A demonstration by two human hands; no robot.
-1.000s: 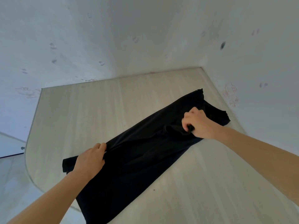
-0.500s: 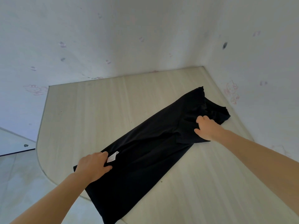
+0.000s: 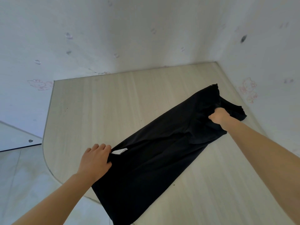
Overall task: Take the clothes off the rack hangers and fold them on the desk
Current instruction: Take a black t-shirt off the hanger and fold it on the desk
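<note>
On the pale wooden desk [image 3: 113, 103], seen from the head camera, a black garment [image 3: 155, 159] lies stretched in a long band from the far corner at about two o'clock down to six o'clock, where its near end hangs over the desk's edge. It looks already narrowed lengthwise, soft and matte, with a few ridges near the middle and a small white label [image 3: 119, 151] showing at its left border. The left hand [image 3: 95, 161] sits at seven o'clock, fingers curled round the cloth's edge just beside the label. The right hand [image 3: 219, 116], up at two o'clock, is bunched into the fabric near the far end, fingers closed on a fold. I'd judge the folding is partway through; the next move likely calls for lifting one end and laying it over the other, keeping the edges squared.
</note>
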